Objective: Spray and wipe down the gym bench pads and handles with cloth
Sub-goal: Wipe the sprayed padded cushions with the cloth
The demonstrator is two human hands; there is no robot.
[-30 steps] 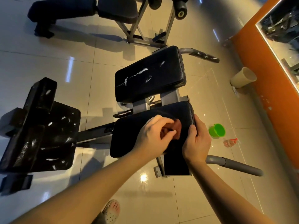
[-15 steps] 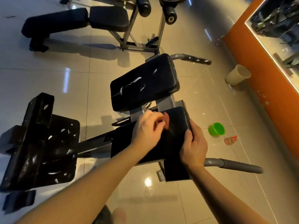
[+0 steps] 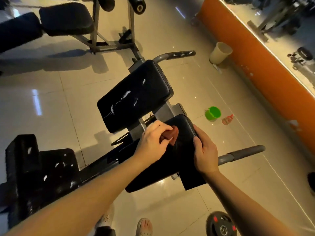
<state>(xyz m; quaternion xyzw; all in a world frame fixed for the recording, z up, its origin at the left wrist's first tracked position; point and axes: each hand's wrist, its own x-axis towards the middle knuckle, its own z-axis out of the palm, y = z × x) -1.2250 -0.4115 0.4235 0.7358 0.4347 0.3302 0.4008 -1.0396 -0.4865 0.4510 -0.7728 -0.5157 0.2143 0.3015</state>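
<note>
Both forearms extended forward, left hand [image 3: 153,142] curled, pinching the cloth [image 3: 172,136], right hand [image 3: 205,154] gripping the pad [image 3: 184,123] edge

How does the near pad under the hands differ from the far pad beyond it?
The far pad shows white cracks; the near pad shows none. The near pad is being handled: the left hand presses a reddish cloth on it and the right hand grips its edge, while the far pad is untouched. Both are black, rectangular, on one grey frame.
</note>
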